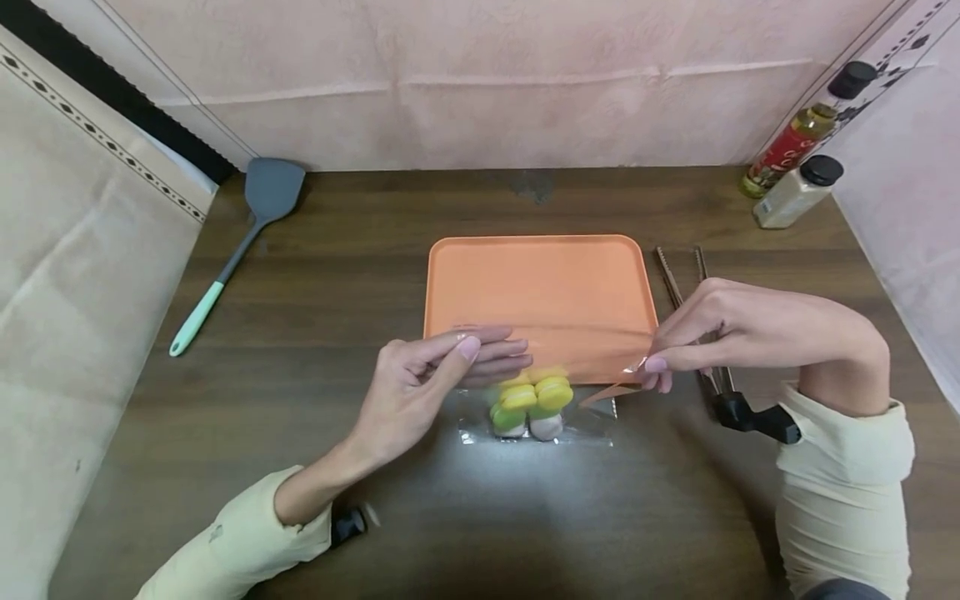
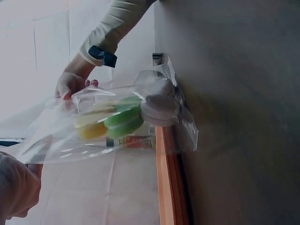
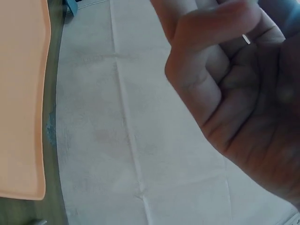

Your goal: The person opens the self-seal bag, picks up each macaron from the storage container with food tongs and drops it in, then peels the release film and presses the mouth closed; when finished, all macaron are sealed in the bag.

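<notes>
A clear plastic bag (image 1: 596, 429) holds several macarons (image 1: 553, 395), in yellow, green and a pale whitish tone. It hangs upright over the near edge of an orange tray (image 1: 540, 292). My left hand (image 1: 435, 379) pinches the bag's upper left edge between thumb and index finger, the other fingers stretched out behind the film. At the opposite edge, the thumb and fingertips of my right hand (image 1: 720, 329) pinch the film. In the left wrist view, the bag (image 2: 187, 133) spreads between both hands, the macarons (image 2: 124, 121) at its lower end. The right wrist view hides the bag.
Metal tongs with a black end (image 1: 738, 412) lie under my right hand, beside the tray. A grey spatula with a mint handle (image 1: 273, 190) lies at the left. An oil bottle (image 1: 795, 150) and a black-capped jar (image 1: 795, 196) stand at the back right. Cloth-covered walls surround the wooden table (image 1: 360, 275).
</notes>
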### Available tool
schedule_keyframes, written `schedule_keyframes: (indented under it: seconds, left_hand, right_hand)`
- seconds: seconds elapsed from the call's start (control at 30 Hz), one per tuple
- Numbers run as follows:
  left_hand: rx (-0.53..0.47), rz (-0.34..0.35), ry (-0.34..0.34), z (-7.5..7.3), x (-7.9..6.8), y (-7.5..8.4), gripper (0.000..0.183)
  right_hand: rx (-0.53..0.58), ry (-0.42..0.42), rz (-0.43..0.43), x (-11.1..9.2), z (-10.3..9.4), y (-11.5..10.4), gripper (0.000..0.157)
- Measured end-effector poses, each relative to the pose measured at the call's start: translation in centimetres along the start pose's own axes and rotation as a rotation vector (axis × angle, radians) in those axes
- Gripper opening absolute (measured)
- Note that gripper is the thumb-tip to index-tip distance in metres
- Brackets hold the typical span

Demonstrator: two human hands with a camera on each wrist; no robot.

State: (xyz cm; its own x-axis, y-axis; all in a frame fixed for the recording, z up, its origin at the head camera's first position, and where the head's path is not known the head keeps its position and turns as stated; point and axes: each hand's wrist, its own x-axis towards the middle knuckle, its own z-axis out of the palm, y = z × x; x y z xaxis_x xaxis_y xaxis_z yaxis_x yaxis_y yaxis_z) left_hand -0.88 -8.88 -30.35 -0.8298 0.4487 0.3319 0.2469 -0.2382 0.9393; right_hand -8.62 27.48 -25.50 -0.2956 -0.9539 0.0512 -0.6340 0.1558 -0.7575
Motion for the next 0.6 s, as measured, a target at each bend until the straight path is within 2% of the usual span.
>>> schedule_keyframes:
  seconds: [0.1, 0.17, 0.23, 0.3, 0.37, 0.4, 0.47, 0.57, 0.6]
  left_hand:
    - [-0.006, 0.006, 0.024, 0.2, 0.1, -0.1, 0.034]
    - [0.002, -0.004, 0.04, 0.2, 0.1, -0.2, 0.035]
    - [0.004, -0.029, 0.054, 0.2, 0.2, -0.2, 0.035]
    - [0.023, -0.055, 0.071, 0.0, 0.3, -0.4, 0.035]
    - [0.047, -0.074, 0.081, 0.0, 0.5, -0.5, 0.034]
    - [0.051, -0.081, 0.085, -0.1, 0.5, -0.6, 0.034]
    - [0.097, -0.085, 0.103, -0.2, 0.6, -0.7, 0.033]
    - [0.132, -0.094, 0.131, -0.4, 0.7, -0.8, 0.032]
    - [0.139, -0.1, 0.139, -0.4, 0.7, -0.8, 0.031]
  right_hand:
    - [-0.129, 0.068, 0.075, -0.4, -0.1, -0.9, 0.042]
    - [-0.296, 0.202, 0.167, -0.4, 0.0, -2.2, 0.032]
    - [-0.479, 0.375, 0.23, 0.1, 0.4, -3.6, 0.015]
    - [-0.606, 0.555, 0.195, 1.3, 1.3, -4.6, 0.029]
    - [-0.672, 0.663, 0.079, 3.1, 2.6, -5.3, 0.043]
    - [-0.684, 0.68, 0.009, 4.1, 3.3, -5.6, 0.048]
    - [-0.683, 0.664, -0.097, 6.4, 4.8, -6.0, 0.041]
    - [-0.701, 0.608, -0.133, 9.5, 6.6, -6.1, 0.027]
    - [-0.714, 0.615, -0.139, 10.3, 7.1, -5.9, 0.025]
